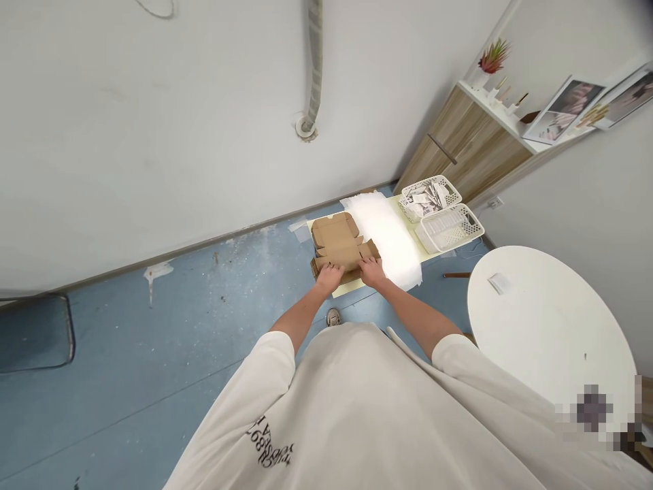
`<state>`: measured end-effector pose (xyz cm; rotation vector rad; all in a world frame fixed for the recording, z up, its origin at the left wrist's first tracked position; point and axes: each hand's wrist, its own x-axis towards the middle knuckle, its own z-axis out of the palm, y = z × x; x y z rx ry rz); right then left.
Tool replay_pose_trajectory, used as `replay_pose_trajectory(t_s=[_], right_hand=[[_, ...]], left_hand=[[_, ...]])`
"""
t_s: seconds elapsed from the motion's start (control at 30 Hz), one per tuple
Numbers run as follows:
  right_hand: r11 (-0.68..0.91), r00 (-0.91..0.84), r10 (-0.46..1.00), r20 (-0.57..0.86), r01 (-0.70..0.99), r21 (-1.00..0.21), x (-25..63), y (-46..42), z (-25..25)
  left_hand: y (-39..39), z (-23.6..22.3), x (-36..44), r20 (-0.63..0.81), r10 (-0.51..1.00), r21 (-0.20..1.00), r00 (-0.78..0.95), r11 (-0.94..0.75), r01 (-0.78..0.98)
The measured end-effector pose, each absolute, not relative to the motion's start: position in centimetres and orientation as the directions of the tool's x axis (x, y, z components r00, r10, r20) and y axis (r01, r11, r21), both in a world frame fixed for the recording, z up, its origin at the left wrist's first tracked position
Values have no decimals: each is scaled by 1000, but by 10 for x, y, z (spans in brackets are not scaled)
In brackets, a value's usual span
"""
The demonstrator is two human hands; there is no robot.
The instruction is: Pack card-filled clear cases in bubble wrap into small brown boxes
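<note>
A brown cardboard box [335, 235], partly folded, lies on a pale yellow board with its lid flap spread toward the wall. My left hand [330, 275] grips the near left edge of the box, fingers curled over the cardboard. At the near right corner, my right hand [371, 271] holds the folded side flap, its fingers bent round it. Just right of the box lies a bright white sheet of packing material [383, 235], overexposed so its texture is hard to make out.
Two white plastic baskets stand on the board's right end: one basket [449, 182] holds printed papers, the other basket [474, 221] clear packets. A round white table [541, 313] is at right, a wooden cabinet [466, 133] behind. A dark-framed object [70, 330] stands far left.
</note>
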<state>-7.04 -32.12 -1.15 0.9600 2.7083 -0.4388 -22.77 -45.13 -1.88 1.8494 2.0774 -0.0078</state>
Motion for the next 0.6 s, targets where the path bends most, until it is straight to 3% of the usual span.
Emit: replay_pose_trajectory(t_s=[0.33,0.47,0.6], right_hand=[[797,-831,543,-124,556,-237,-79,-306,18],[807,-845,535,-2,512,-293,-78,-293,41],[815,-831,550,87,511,-273,-66,-274,70]], left_hand=[[-447,31,-229,-141,989,152,-46,68,986],[-443,48,-225,-1,999,111,-39,39,993],[-426,71,-213,112,992,145,-63,47,988]])
